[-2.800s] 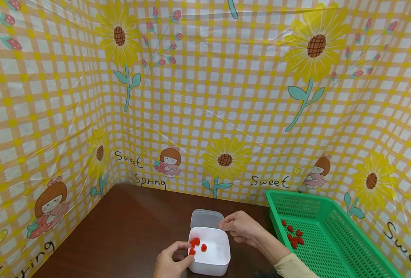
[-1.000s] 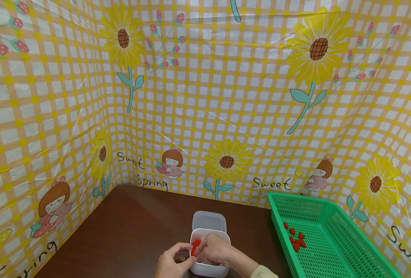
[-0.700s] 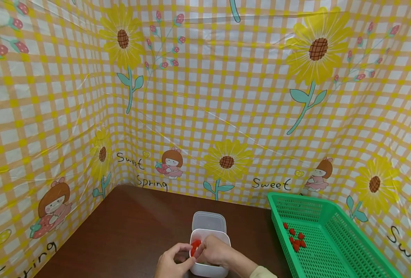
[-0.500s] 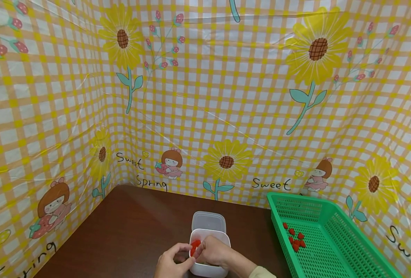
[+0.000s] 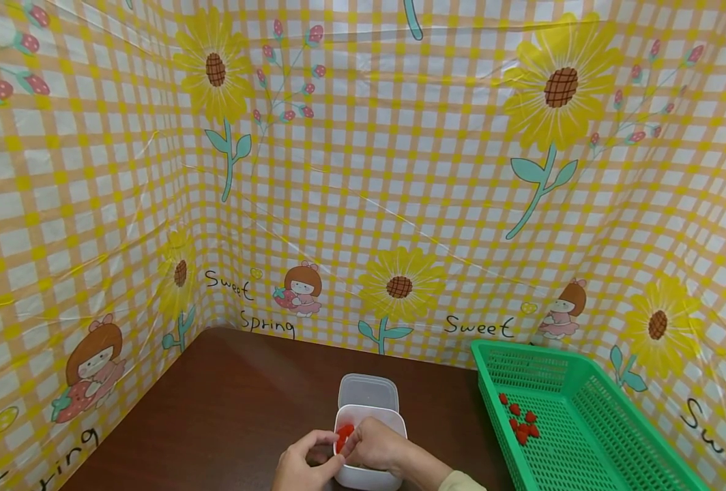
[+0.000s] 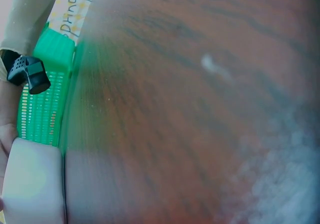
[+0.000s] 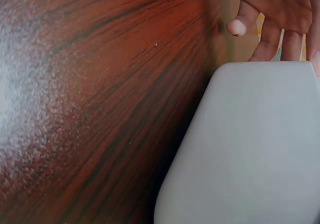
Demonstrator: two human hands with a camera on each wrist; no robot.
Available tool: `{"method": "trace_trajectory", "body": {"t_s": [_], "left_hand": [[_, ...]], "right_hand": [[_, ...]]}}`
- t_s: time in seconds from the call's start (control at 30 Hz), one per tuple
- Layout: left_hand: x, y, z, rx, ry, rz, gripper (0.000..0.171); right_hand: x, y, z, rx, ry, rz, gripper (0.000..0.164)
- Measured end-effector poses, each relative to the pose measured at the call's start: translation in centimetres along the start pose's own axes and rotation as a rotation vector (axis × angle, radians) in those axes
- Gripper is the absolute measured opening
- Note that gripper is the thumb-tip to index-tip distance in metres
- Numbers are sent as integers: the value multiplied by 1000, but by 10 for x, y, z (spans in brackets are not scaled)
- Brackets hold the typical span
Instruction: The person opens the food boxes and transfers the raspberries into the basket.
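A white plastic box stands on the table, with its clear lid behind it. My left hand grips the box's left side, thumb and index finger at the rim. From the far side, the right wrist view shows that left hand against the wall. My right hand reaches into the box with its fingers curled. Its fingertips pinch at the small red berries by the left wall; the contact is partly hidden. In the left wrist view only the box's outer wall shows.
A green slotted basket stands at the right, with several small red berries on its floor. The dark brown table is backed by a checked, flower-printed cloth. A black device sits on the right wrist.
From beside the box's far right corner, my right hand has come down into it and stayed there almost still over the last second. My left hand has stayed at the box.
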State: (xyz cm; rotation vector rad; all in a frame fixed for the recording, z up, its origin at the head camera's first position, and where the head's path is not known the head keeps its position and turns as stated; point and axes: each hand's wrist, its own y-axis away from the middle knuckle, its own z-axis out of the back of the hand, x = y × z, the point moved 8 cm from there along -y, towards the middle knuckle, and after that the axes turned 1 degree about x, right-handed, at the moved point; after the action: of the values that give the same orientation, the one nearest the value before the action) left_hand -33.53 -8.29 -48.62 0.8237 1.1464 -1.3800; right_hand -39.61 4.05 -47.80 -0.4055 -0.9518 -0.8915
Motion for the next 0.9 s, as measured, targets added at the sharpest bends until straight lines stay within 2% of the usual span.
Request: {"method": "trace_trajectory", "body": {"t_s": [0.27, 0.6, 0.9], "left_hand": [[0, 0, 0, -1, 4, 1, 31], [0, 0, -1, 10, 17, 5, 33], [0, 0, -1, 5, 24, 10, 32]], "right_hand": [[2, 1, 0, 4, -36, 10, 4], [6, 3, 0, 7, -3, 2, 6], [8, 2, -1, 17, 51, 35, 7]]}}
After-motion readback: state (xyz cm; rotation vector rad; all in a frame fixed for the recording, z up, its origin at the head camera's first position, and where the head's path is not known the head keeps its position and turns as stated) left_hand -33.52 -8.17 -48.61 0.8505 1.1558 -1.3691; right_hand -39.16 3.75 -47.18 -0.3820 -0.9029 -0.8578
